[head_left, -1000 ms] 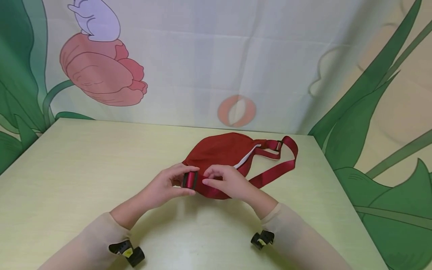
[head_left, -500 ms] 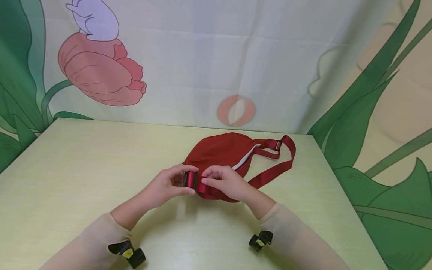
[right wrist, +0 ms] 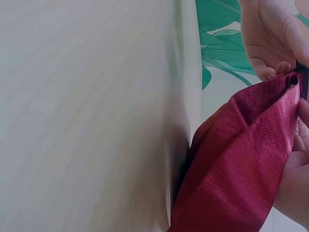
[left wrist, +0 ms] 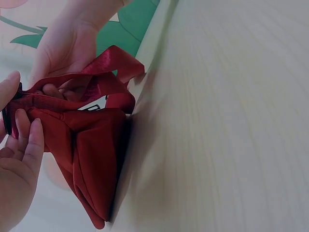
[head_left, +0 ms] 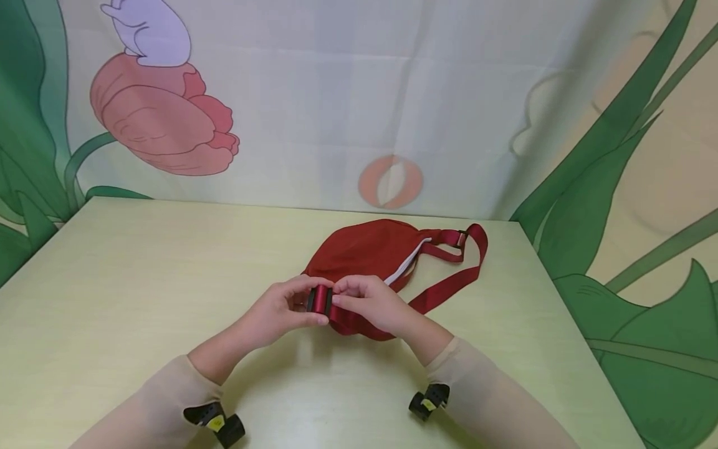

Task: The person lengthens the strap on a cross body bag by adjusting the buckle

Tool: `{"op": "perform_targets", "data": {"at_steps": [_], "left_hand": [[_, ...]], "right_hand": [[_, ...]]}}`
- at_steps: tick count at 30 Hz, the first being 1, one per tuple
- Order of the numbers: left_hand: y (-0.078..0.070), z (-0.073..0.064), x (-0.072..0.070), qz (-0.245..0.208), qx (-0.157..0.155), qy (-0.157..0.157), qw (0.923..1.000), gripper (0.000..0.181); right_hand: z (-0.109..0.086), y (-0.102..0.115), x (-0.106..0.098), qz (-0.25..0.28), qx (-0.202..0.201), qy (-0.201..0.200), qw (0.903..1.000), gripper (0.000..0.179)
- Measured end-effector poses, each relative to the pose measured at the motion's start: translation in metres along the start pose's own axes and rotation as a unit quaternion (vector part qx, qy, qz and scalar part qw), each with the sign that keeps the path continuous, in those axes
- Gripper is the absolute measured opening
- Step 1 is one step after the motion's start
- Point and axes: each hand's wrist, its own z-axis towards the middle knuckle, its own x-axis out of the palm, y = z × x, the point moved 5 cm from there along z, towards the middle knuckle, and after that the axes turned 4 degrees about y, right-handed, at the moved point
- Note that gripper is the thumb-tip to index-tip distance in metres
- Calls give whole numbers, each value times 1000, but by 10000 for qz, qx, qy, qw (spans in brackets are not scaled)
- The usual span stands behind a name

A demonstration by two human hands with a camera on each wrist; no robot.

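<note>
A red waist bag (head_left: pixel 359 249) with a white zip edge (head_left: pixel 406 263) lies on the table, right of centre. At its near left end, my left hand (head_left: pixel 275 313) holds a black strap slider (head_left: pixel 320 300) between thumb and fingers, with red webbing threaded over its bar. From the right, my right hand (head_left: pixel 374 304) pinches the red strap (right wrist: pixel 241 150) right beside the slider. The strap's far part (head_left: pixel 451 290) loops out past the bag's right end. In the left wrist view, the bag (left wrist: pixel 91 154) hangs below the slider; fingers partly hide the webbing.
A second black slider (head_left: pixel 462 239) sits on the strap at the bag's right end. The pale wooden table (head_left: pixel 140 268) runs back to a printed cloth backdrop (head_left: pixel 291 93). Black wrist cameras (head_left: pixel 215 424) are strapped to both sleeves.
My right fingers have come closer to the slider, which has shifted slightly right with my left hand. The strap loop at the right has drawn in a little towards the left.
</note>
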Motion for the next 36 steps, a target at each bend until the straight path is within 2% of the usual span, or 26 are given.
{"op": "perform_targets", "data": {"at_steps": [6,11,21,29,36], "left_hand": [[1,-2,-3,-144,-32,-143,9998,46],[2,-3,-7,-356,-152,-295,9988,46],[4,-1,-3,-500,-199,-245,9982,49],[6,-2,-4,-660,-76,-271,9974,48],[8,-4,-8,-725,-329,-356,9962,51]], "right_hand": [[-1,0,-3,-249,87,70,9996,20],[-2,-1,-7,-471,172,43,9987,16],[0,1,-3,-389,189,-8,9991,19],[1,1,-6,-281,316,-37,9991,20],[1,-4,-9,-206,426,-87,9988,18]]}}
